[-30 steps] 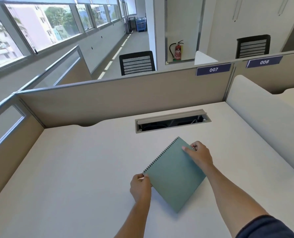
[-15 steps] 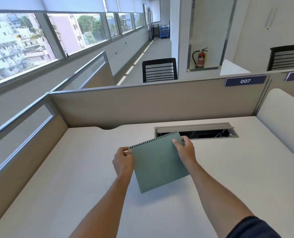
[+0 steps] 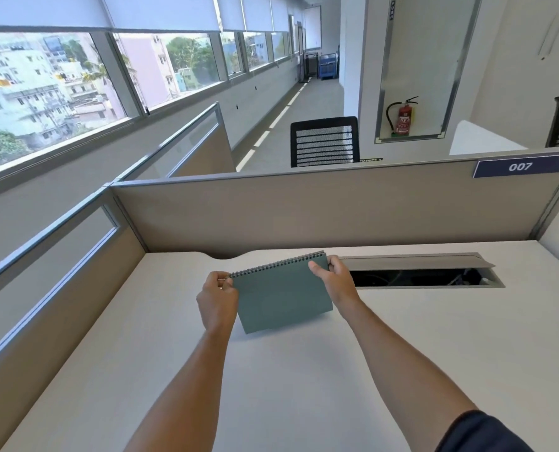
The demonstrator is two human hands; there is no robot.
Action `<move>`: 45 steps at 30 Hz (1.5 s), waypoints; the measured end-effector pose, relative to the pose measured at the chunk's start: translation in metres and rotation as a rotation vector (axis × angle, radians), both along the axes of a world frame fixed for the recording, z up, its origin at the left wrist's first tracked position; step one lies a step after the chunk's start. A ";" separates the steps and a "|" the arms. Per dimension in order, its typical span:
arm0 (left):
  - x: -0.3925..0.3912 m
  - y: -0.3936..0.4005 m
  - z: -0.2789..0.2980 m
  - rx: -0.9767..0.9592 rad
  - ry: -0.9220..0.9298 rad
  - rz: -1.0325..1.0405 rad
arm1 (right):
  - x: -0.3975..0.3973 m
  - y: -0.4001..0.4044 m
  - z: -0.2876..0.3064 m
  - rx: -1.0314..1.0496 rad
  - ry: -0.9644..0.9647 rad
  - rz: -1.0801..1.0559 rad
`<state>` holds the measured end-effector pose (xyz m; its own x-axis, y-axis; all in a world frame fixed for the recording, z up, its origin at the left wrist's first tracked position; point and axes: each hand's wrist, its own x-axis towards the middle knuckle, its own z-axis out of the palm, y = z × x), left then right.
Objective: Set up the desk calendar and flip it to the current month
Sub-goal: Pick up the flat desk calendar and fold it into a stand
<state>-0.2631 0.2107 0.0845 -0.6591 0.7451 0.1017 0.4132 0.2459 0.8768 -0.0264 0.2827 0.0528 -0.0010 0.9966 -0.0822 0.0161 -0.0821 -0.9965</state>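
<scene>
The desk calendar (image 3: 281, 293) is a green card cover with a dark wire spiral along its top edge. It is tilted up off the white desk (image 3: 304, 386), its plain green back facing me and its bottom edge near or on the desk. My left hand (image 3: 217, 300) pinches the left end of the spiral edge. My right hand (image 3: 335, 282) grips the top right corner, thumb on the green face. The pages are hidden behind the cover.
An open cable slot (image 3: 418, 275) with a raised grey flap lies in the desk just right of my right hand. Beige partition panels (image 3: 304, 216) close the desk at the back and left. A sign reading 007 (image 3: 519, 166) sits on the back panel.
Both hands have carried the calendar farther from me toward the back partition, turned its spiral edge more level, and stood it more upright. My view has also tilted upward.
</scene>
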 end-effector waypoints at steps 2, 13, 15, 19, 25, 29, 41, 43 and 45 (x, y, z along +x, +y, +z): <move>-0.006 0.004 -0.004 -0.014 0.012 0.006 | -0.008 0.006 0.000 -0.007 -0.002 0.016; -0.015 0.017 -0.011 -0.019 -0.011 0.042 | -0.020 0.008 -0.017 0.008 -0.055 0.006; -0.016 0.021 -0.009 -0.022 -0.022 0.046 | -0.019 0.005 -0.027 0.067 -0.170 -0.030; -0.019 0.032 -0.005 -0.065 -0.017 0.036 | -0.014 0.000 -0.038 0.220 -0.438 -0.156; -0.016 0.051 0.000 -0.136 0.024 -0.052 | -0.006 -0.012 -0.048 0.614 -0.480 -0.033; -0.004 0.056 0.005 -0.123 -0.119 -0.107 | -0.007 -0.023 -0.048 0.933 -0.618 0.109; 0.007 0.067 0.010 -0.264 0.169 -0.269 | -0.043 -0.042 -0.037 1.338 -0.759 0.577; 0.011 0.065 0.008 -0.253 0.227 -0.304 | -0.045 -0.037 -0.036 1.197 -0.732 0.499; 0.016 0.066 0.009 -0.242 0.284 -0.322 | -0.046 -0.031 -0.036 0.976 -0.718 0.328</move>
